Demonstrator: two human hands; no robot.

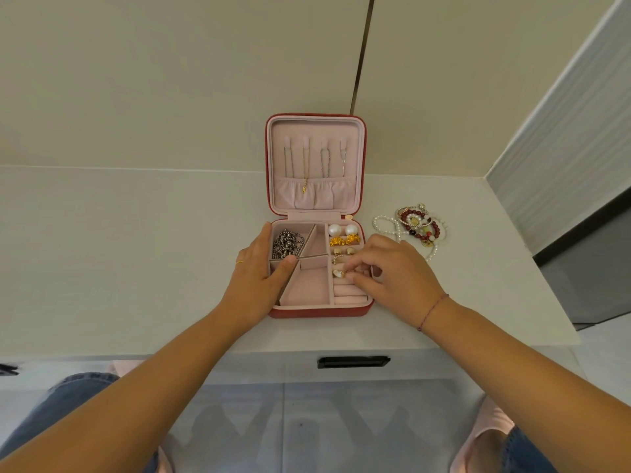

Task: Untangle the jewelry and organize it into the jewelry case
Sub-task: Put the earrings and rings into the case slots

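Note:
A red jewelry case (316, 311) with pink lining lies open on the white counter. Its upright lid (316, 158) holds several thin chains on hooks. A dark beaded chain (286, 245) fills the back left compartment. Two pearl earrings (341, 230), gold pieces (345, 240) and small studs sit in the right slots. My left hand (259, 271) rests flat on the case's left edge, thumb on a divider. My right hand (392, 271) is over the ring rolls and pinches a small white-and-gold earring (339, 273). A tangle of pearl strand and red bead bracelets (418, 227) lies right of the case.
A wall stands close behind the case, and a grey panel rises at the right. The counter's front edge runs just below the case, with a drawer handle (353, 361) under it. My knees in jeans show at the bottom.

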